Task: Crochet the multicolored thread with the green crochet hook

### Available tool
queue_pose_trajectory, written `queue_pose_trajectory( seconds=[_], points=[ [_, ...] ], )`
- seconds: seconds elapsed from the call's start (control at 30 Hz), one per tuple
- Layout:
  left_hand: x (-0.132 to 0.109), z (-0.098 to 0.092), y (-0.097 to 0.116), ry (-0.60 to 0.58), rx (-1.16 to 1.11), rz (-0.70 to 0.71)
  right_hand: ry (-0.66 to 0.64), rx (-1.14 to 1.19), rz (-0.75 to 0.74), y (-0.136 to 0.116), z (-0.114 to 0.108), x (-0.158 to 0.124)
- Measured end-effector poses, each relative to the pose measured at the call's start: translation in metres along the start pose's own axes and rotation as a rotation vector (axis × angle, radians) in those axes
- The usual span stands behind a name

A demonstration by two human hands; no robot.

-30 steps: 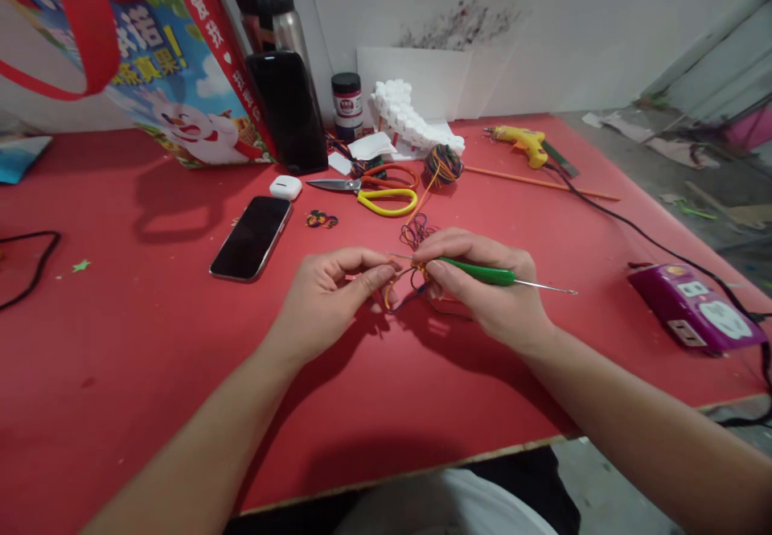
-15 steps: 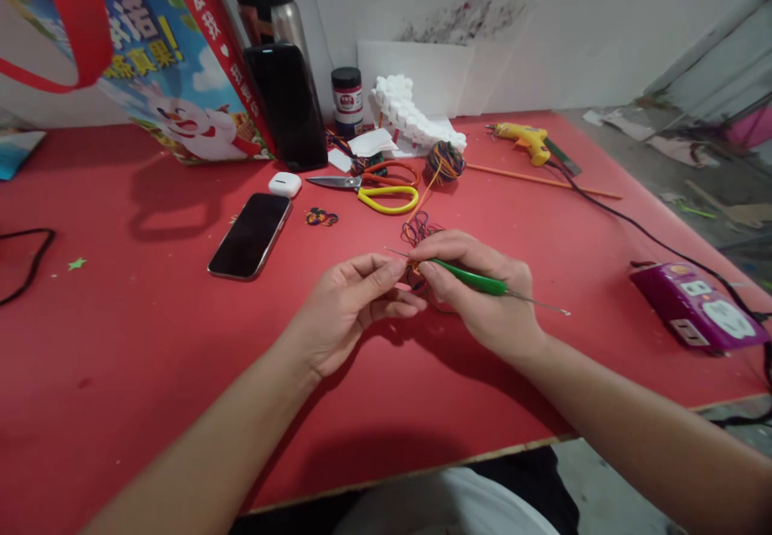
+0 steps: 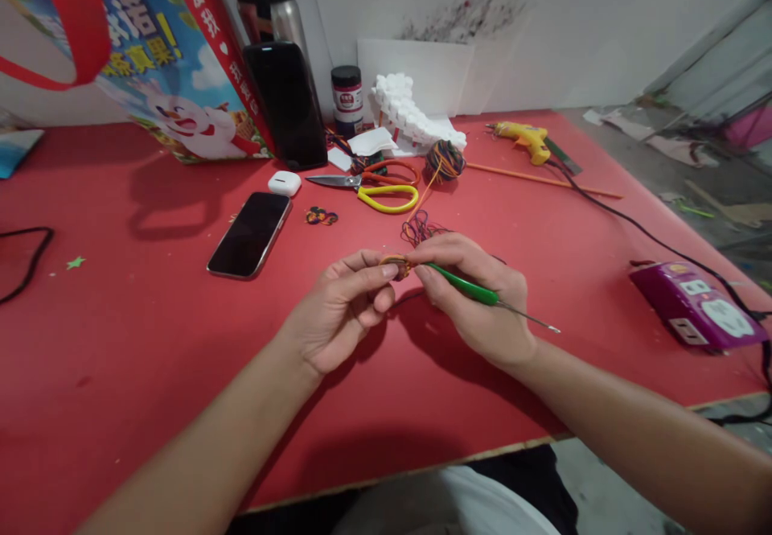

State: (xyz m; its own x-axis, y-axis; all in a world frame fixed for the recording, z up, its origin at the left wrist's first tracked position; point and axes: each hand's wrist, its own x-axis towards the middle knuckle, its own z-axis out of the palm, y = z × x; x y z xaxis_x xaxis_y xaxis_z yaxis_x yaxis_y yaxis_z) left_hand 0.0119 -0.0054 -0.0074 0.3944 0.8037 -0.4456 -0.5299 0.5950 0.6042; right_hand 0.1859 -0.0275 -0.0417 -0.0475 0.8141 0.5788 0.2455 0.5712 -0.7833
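Observation:
Between thumb and fingers, my left hand [image 3: 338,310] pinches a small multicoloured yarn piece [image 3: 398,267]. My right hand [image 3: 488,302] is closed around the green handle of a crochet hook [image 3: 467,285]; its fingertips touch the right side of the yarn piece, and the hook's front tip is hidden there. The hook's rear metal end points down to the right. Loose yarn strands [image 3: 419,229] lie on the table just beyond my hands, with an orange strand running up to a multicoloured yarn ball [image 3: 445,162].
Scissors [image 3: 386,197], a phone [image 3: 250,235], a white earbud case [image 3: 285,183] and a small yarn piece [image 3: 322,216] lie beyond my hands on the red table [image 3: 150,342]. A yellow glue gun [image 3: 524,141] and purple box [image 3: 696,306] are to the right.
My left hand has curled its lower fingers in and turned the yarn piece, which now shows more and sits slightly further left. The hook's rear end has dipped down and left.

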Motion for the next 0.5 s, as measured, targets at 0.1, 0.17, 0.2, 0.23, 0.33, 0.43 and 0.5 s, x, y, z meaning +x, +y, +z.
queue_pose_trajectory(
  seconds=[0.1, 0.17, 0.2, 0.23, 0.33, 0.43, 0.5],
  points=[
    [0.0001, 0.0020, 0.0025, -0.007, -0.076, -0.039, -0.013, -0.006, -0.044, -0.0003, 0.0010, 0.0003],
    [0.0003, 0.0015, 0.0030, -0.015, -0.104, -0.057, -0.012, -0.006, -0.050, 0.0000, 0.0009, 0.0003],
    [0.0005, 0.0009, 0.0029, -0.019, -0.109, -0.058, -0.010, -0.003, -0.044, 0.0002, 0.0008, 0.0002],
    [0.0007, 0.0001, 0.0026, -0.026, -0.108, -0.058, -0.009, 0.002, -0.038, 0.0004, 0.0006, 0.0001],
    [0.0017, -0.0025, 0.0005, -0.064, -0.069, -0.033, -0.004, 0.016, -0.039, 0.0009, 0.0006, 0.0000],
    [0.0031, -0.0051, -0.0023, -0.092, -0.019, 0.006, -0.004, 0.024, -0.056, 0.0010, 0.0008, 0.0006],
    [0.0039, -0.0070, -0.0042, -0.105, 0.016, 0.020, -0.004, 0.027, -0.056, 0.0008, 0.0009, 0.0011]
  ],
)
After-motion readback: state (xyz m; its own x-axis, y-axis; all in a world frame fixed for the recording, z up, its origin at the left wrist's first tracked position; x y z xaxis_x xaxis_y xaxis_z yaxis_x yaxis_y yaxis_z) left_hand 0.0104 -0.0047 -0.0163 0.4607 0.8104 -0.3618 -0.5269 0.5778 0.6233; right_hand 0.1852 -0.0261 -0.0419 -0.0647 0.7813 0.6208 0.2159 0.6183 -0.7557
